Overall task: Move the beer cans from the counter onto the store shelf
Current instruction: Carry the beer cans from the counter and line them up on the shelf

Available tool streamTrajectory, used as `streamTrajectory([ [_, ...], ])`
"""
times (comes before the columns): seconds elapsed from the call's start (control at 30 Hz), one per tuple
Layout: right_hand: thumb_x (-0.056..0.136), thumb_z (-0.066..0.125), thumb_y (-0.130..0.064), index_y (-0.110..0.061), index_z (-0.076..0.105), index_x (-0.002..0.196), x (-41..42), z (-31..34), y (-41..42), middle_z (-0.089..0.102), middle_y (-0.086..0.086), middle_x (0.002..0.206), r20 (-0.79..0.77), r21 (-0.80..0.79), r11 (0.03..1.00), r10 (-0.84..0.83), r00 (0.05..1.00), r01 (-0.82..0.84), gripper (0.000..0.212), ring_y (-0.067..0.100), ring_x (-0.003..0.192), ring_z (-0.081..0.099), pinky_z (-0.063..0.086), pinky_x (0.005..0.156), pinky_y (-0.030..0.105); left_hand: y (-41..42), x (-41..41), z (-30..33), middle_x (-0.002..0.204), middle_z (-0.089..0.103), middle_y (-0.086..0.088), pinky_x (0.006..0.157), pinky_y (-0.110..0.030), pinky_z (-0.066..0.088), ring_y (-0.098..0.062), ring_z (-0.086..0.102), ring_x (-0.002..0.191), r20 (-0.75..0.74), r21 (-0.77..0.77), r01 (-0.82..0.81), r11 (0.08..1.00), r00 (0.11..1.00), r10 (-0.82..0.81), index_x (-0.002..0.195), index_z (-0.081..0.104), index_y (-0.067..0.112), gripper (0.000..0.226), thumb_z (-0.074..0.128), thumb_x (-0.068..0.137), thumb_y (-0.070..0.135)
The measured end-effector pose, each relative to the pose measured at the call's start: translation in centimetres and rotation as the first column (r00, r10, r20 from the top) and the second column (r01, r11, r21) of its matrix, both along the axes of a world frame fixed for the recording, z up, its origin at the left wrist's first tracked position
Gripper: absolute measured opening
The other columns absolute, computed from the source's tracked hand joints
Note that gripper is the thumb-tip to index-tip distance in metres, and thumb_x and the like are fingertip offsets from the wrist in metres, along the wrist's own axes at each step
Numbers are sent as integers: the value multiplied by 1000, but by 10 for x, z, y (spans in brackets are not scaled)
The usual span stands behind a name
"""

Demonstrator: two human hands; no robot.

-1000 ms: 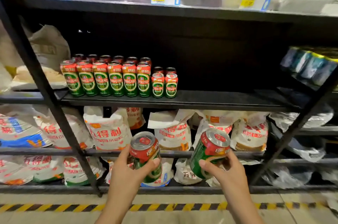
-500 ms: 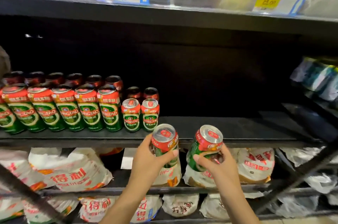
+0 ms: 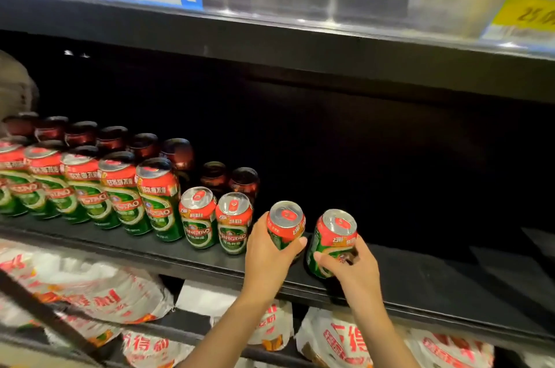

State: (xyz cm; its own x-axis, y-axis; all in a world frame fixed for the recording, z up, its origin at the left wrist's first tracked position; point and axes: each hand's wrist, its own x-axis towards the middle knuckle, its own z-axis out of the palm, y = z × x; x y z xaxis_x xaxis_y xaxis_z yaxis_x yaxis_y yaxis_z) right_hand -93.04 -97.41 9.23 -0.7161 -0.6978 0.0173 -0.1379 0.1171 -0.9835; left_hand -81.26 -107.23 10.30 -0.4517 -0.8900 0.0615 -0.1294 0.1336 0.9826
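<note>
Left hand (image 3: 268, 259), right hand (image 3: 353, 266) grip cans over shelf (image 3: 435, 280).

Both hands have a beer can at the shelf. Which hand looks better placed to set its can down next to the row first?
Probably the left hand. Its can sits directly beside the last short can in the row on the shelf, so it fills the next gap. The right hand holds its can farther right, tilted.
</note>
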Motion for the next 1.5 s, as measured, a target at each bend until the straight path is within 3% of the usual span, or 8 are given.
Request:
streamTrajectory([
  [0.17, 69, 80, -10, -18, 56, 116, -16, -6, -24, 66, -4, 104, -9, 3, 1000, 15, 1000, -15, 54, -6, 87, 62, 47, 65, 4, -22, -22, -9, 102, 63, 8, 83, -24, 50, -2, 60, 95, 22, -10, -62, 998, 998, 63, 105, 52, 28, 43, 78, 71, 31],
  [0.4, 68, 81, -10, -21, 62, 99, -31, -12, -48, 70, -1, 93, -31, -3, 1000, -21, 999, 21, 38, 1, 80, 66, 50, 65, 11, -40, -42, -17, 105, 58, 1, 86, -33, 48, -17, 57, 98, 49, 49, -153, 987, 987, 151, 106, 39, 23, 56, 80, 68, 34],
  [0.6, 66, 82, -8, -22, 57, 108, -37, -14, -65, 68, -2, 97, -28, -59, 997, -53, 998, 52, 51, 5, 88, 65, 50, 69, 14, -53, -44, -20, 89, 60, 8, 74, -19, 48, -7, 60, 87, 52, -37, -78, 996, 995, 80, 94, 50, 31, 35, 76, 71, 30],
  [0.8, 65, 83, -7, -22, 53, 113, -38, -22, -77, 64, -6, 102, -59, -90, 995, -38, 997, 33, 58, -2, 89, 63, 48, 68, 5, -45, -50, -30, 101, 44, -5, 91, -31, 43, -21, 49, 101, 134, -63, -149, 987, 979, 157, 112, 44, 5, 52, 72, 78, 32],
  [0.93, 69, 81, -12, -21, 49, 121, -41, -30, -74, 63, -7, 109, -99, -62, 998, 11, 995, -17, 62, 2, 98, 61, 48, 74, 7, -32, -54, -44, 102, 40, -4, 92, -42, 44, -22, 44, 99, 98, -126, -192, 973, 974, 205, 102, 38, 10, 44, 65, 81, 38],
  [1.07, 75, 74, -5, -25, 42, 125, -43, -38, -68, 57, -18, 113, -151, -8, 995, 93, 984, -95, 63, -15, 100, 55, 44, 76, 2, -23, -54, -59, 122, 37, -8, 100, -43, 41, -23, 40, 116, 93, -180, -200, 963, 971, 219, 127, 34, 7, 66, 45, 85, 56],
  [1.23, 74, 77, -13, -28, 43, 126, -47, -46, -66, 57, -20, 115, -195, 29, 997, 73, 978, -69, 64, -13, 104, 54, 44, 80, 3, -30, -58, -64, 129, 39, -18, 100, -49, 41, -34, 41, 122, 154, -163, -233, 959, 954, 258, 130, 33, -3, 69, 66, 83, 35],
  [1.5, 71, 80, -19, -23, 47, 126, -51, -52, -68, 61, -15, 114, -206, 42, 998, 47, 977, -40, 64, -4, 104, 58, 47, 82, 9, -28, -55, -70, 135, 42, -17, 104, -45, 40, -28, 40, 127, 100, -161, -258, 953, 956, 276, 141, 24, 3, 65, 58, 90, 25],
])
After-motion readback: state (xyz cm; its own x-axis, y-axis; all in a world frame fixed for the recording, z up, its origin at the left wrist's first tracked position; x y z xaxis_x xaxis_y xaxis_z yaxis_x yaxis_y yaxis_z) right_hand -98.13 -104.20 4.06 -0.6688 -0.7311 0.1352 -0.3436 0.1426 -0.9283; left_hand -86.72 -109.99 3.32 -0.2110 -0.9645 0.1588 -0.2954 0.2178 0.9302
